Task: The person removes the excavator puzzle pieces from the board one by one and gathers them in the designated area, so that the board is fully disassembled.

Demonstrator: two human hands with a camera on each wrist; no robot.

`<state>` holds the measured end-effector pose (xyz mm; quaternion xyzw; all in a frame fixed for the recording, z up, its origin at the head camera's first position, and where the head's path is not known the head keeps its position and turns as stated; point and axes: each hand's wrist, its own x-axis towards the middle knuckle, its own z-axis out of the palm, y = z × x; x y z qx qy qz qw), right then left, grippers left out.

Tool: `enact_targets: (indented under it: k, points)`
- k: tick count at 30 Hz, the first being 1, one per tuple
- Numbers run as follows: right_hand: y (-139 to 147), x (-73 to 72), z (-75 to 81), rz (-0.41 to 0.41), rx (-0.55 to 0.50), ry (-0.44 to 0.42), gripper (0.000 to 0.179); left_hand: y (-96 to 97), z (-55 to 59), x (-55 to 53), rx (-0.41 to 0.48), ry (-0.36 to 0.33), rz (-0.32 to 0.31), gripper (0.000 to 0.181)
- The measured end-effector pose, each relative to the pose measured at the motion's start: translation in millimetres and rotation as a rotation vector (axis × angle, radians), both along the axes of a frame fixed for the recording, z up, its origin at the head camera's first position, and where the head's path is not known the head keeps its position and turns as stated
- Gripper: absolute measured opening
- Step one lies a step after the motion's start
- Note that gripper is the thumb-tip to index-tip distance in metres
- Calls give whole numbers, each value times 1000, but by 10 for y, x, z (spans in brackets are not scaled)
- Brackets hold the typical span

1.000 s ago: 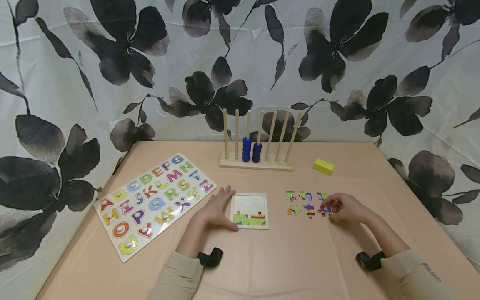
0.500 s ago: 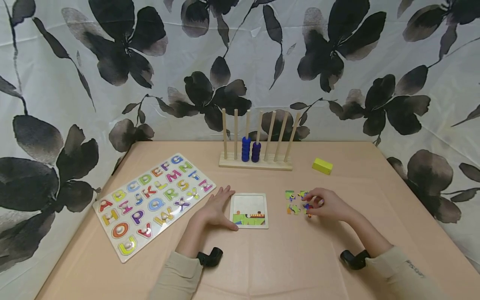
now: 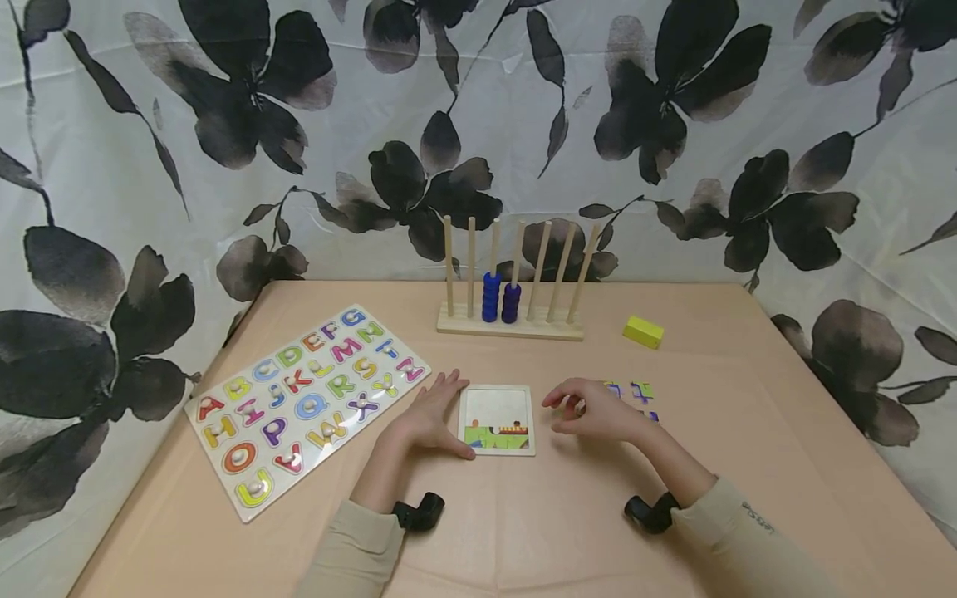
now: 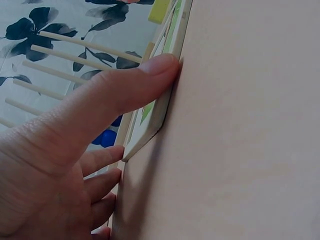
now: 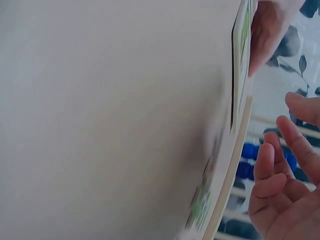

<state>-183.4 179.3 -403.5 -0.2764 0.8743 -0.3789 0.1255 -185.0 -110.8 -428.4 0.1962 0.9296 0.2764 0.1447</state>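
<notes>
My left hand (image 3: 429, 419) lies at the left side of a small white-framed puzzle tray (image 3: 497, 449), part of its green picture filled in at the bottom. In the left wrist view the thumb (image 4: 160, 65) presses the tray's front edge and the fingertips touch its side. My right hand (image 3: 594, 411) hovers just right of the tray, its fingers loosely bent with no piece visible between them. Several colourful jigsaw pieces (image 3: 641, 392) lie beyond that hand, which hides some of them. The right wrist view shows blurred pieces (image 5: 200, 205) below the tray (image 5: 240, 75).
An alphabet board (image 3: 306, 407) with knobbed letters lies at the left. Behind the tray stands a wooden peg rack (image 3: 512, 330) with blue beads (image 3: 490, 297) on two pegs. A yellow block (image 3: 643, 331) rests at the back right. Floral cloth (image 3: 553, 124) hangs behind the table.
My right hand has swept left from the right-hand pieces, across the others, to beside the tray. The left hand and tray have stayed in place.
</notes>
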Motion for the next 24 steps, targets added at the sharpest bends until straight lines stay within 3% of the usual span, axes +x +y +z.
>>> enact_targets:
  k: [13, 24]
  points:
    - [-510, -31, -6, 87, -11, -66, 27, -4, 0, 5, -2, -2, 10, 108]
    - [-801, -54, -8, 121, 76, -138, 31, -3, -2, 1, -4, -1, -1, 108]
